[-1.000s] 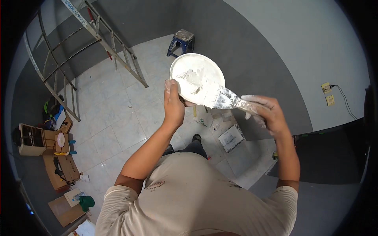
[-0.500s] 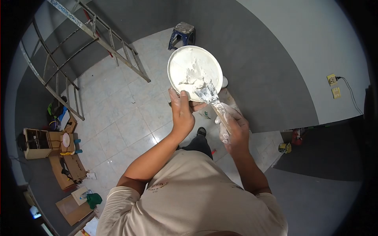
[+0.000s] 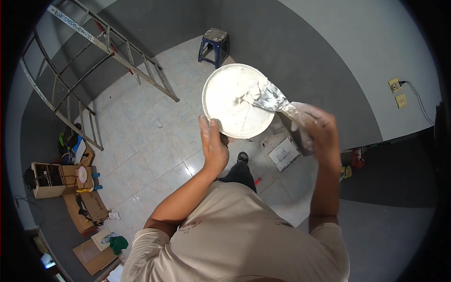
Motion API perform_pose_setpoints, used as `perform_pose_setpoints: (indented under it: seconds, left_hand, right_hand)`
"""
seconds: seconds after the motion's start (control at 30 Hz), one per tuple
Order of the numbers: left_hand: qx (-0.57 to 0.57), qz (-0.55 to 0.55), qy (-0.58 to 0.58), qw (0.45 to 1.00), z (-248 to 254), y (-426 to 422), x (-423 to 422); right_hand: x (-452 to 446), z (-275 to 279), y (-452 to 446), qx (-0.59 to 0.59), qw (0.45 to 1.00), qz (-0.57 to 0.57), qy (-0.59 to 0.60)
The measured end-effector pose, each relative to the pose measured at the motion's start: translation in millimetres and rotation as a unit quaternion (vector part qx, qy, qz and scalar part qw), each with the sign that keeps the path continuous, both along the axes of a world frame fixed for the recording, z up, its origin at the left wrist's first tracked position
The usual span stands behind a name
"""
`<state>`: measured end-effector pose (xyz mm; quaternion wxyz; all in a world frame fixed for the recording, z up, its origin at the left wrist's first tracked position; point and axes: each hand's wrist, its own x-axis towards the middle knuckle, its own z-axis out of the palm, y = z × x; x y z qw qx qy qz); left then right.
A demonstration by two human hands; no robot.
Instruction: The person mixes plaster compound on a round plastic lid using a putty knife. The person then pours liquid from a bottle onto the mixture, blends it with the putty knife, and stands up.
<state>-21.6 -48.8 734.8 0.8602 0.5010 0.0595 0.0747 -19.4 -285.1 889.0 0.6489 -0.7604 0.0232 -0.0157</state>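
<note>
A round white lid (image 3: 221,123) with a raised rim carries a spread of white paste (image 3: 249,89). My left hand (image 3: 215,148) grips the lid by its near left edge, thumb on top and the other fingers mostly hidden underneath. In my right hand (image 3: 319,129), a putty knife (image 3: 271,97) is held by its handle, and its paste-smeared blade rests over the right part of the lid, at the paste. White residue coats the fingers of my right hand, which is slightly blurred.
A metal ladder (image 3: 112,49) stands at the upper left. Beyond the lid is a small blue stool (image 3: 214,47). Cardboard boxes (image 3: 94,202) and odds and ends line the left wall. A whitish box-like object (image 3: 284,154) sits on the tiled floor. Yellow outlets (image 3: 395,85) are on the right wall.
My right hand has swung right and outward with the putty knife, its blade now lying across the lid's right side. The paste is gathered further right, and the lid sits slightly lower.
</note>
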Motion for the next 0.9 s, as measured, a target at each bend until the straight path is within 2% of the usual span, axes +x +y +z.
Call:
perform_pose_setpoints:
  seconds: [0.07,0.1,0.2,0.23,0.3,0.33,0.4,0.43,0.5,0.63,0.73,0.77,0.8,0.9]
  left_hand:
    - [-0.02,-0.003,0.024,0.999,-7,6,3]
    - [-0.077,-0.006,0.013,0.997,3,7,2]
    - [-0.145,0.014,0.019,0.989,-7,4,5]
    - [0.07,0.06,-0.03,0.995,-29,6,10]
    - [0.28,0.107,-0.075,0.951,-53,6,13]
    - [0.293,0.103,-0.068,0.948,-55,6,11]
    - [0.305,0.103,-0.06,0.945,-56,3,11]
    - [0.282,0.102,-0.06,0.952,-50,2,12]
    - [0.256,0.106,-0.062,0.959,-34,2,18]
    - [0.003,0.069,-0.065,0.995,9,11,27]
    - [-0.102,0.075,-0.066,0.99,43,18,32]
    - [-0.142,0.086,-0.061,0.984,48,18,33]
    - [-0.144,0.09,-0.065,0.983,49,20,34]
    - [-0.101,0.081,-0.06,0.99,48,28,34]
  right_hand:
    - [11,20,-16,-0.012,0.999,0.025,0.039]
    - [18,27,-21,-0.032,0.997,0.05,0.049]
    - [41,46,-31,-0.077,0.989,0.108,0.072]
    - [45,58,-28,-0.155,0.978,0.131,0.054]
    - [52,82,-23,-0.303,0.935,0.182,0.016]
    - [52,82,-20,-0.305,0.934,0.184,0.017]
    - [53,81,-12,-0.409,0.86,0.235,-0.196]
    - [50,79,-6,-0.411,0.858,0.238,-0.197]
    - [33,72,10,-0.516,0.733,0.194,-0.398]
    - [0,58,47,-0.594,0.705,0.185,-0.341]
    - [-9,38,59,-0.609,0.694,0.17,-0.343]
    - [-11,32,60,-0.623,0.675,0.177,-0.353]
    - [-9,27,60,-0.638,0.655,0.182,-0.363]
    - [-3,14,58,-0.641,0.643,0.188,-0.373]
